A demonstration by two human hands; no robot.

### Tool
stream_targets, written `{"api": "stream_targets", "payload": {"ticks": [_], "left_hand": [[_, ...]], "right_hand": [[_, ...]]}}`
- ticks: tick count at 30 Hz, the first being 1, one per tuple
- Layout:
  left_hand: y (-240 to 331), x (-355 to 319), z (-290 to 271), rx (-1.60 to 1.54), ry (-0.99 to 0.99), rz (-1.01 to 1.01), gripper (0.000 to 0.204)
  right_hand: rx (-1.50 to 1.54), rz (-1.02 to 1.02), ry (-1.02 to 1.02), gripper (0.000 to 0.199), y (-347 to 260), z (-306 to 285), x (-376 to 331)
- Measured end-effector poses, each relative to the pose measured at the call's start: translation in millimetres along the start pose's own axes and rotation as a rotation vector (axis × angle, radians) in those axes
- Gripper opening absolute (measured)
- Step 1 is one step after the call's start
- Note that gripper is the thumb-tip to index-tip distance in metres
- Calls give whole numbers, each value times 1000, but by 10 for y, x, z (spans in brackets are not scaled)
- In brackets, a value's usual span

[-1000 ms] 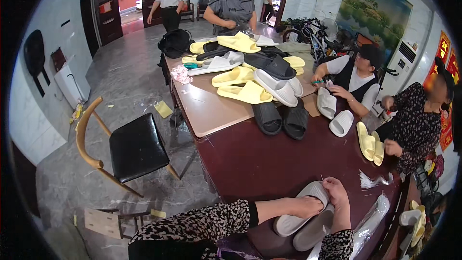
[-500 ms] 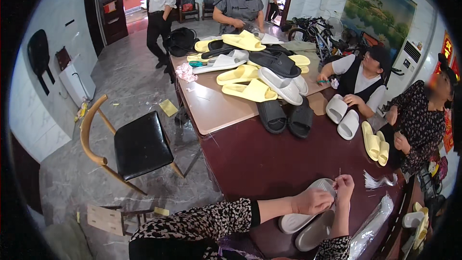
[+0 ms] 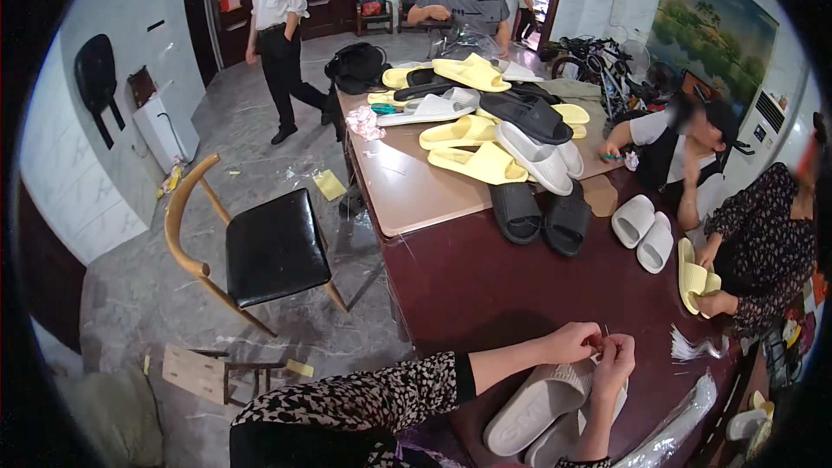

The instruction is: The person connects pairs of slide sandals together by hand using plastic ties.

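My left hand (image 3: 574,343) and my right hand (image 3: 615,360) meet above a pair of light grey slippers at the table's near edge. Fingers of both are pinched together around a thin pale strip (image 3: 607,329), whose tip pokes up between them; its exact kind is too small to tell. One grey slipper (image 3: 530,416) lies below my left wrist, toe end partly hidden by the hands. Its mate (image 3: 551,449) is largely covered by my right forearm. Right of my hands lies a bundle of thin white strands (image 3: 693,344).
A clear plastic bag (image 3: 667,429) lies along the near right edge. Farther up the dark red table (image 3: 485,295) are black slippers (image 3: 517,212), white slippers (image 3: 654,243) and a mixed pile. At right, a co-worker's hands touch yellow slippers (image 3: 691,276). A chair (image 3: 269,251) stands left.
My left hand has lifted off the grey slipper and come up against my right hand. The co-worker at right has reached down to the yellow slippers. The view has shifted slightly.
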State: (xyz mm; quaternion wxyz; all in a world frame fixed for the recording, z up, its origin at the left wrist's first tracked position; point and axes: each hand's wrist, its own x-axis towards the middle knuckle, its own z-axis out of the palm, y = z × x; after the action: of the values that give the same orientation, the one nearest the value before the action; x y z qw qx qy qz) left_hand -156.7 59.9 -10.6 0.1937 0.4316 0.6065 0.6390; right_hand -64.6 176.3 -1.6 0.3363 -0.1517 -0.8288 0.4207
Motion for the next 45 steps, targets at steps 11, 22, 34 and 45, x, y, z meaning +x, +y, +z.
{"api": "stream_targets", "payload": {"ticks": [11,22,34,45], "left_hand": [[20,13,6,122,-45,-140,21],[-28,-13,14,168,39,-124,16],[-20,19,-7,-254,81,-123,9],[-53,23,-15,-126,63,-15,6]], "right_hand": [[-167,-65,-66,6,-164,-26,-100],[-155,-155,-89,8,-180,-3,-86],[-72,-16,-77,4,-117,-32,-86],[-120,45,-121,6,-90,-37,-85]]}}
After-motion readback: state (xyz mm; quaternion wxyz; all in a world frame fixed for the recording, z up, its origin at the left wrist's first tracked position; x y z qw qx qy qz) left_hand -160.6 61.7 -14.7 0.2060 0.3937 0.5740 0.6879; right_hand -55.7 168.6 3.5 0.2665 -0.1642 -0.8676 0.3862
